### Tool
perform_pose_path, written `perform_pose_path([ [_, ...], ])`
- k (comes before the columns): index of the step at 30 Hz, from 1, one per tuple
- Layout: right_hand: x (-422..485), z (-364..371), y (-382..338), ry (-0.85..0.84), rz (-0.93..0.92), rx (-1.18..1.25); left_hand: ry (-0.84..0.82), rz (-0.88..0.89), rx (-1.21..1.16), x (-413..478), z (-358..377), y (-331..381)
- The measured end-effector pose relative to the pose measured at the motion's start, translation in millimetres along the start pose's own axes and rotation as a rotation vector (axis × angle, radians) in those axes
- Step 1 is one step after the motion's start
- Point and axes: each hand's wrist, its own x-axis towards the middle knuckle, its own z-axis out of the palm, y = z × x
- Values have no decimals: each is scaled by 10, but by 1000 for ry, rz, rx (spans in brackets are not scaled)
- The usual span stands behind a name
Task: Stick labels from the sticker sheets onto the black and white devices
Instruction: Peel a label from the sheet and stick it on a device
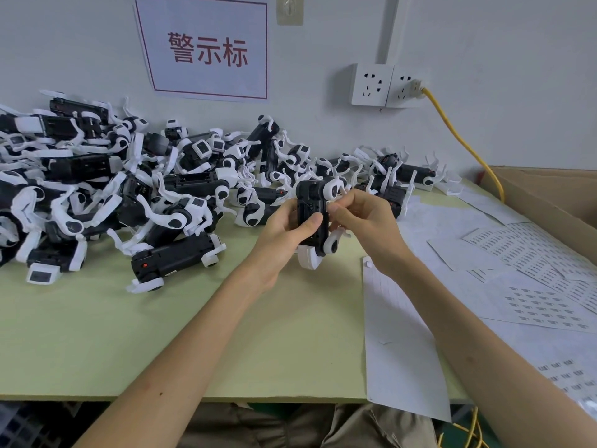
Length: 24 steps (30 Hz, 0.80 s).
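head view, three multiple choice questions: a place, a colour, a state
1. Where do the sticker sheets lie? A on a chair B on the table, at the right C on the floor
2. What colour is the cable at the socket? A blue B black C yellow
3. The device nearest the camera is: A gripped by the left hand and right hand B lying flat C boxed
Answers: B, they spread over the table's right side; C, yellow from the socket down; A, fingers curl round it.

bare table front (181, 334), device pile (113, 189) crowding left, sticker sheets (533, 286) right
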Motion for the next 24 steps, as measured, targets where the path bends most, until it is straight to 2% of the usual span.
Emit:
perform_pose_path([
  [5,11,-4,10,57,11,37,-35,-48,-123,28,-9,-20],
  [9,-3,31,25,38,-32,9,-88,-135,-333,36,-22,9],
  [15,-29,26,27,-102,-85,-26,-83,-225,-602,56,-65,40],
  [20,-39,70,56,-142,-102,-38,-79,-222,-666,64,-106,58],
  [24,-34,80,108,-126,-107,-151,21,-259,-598,90,-77,30],
])
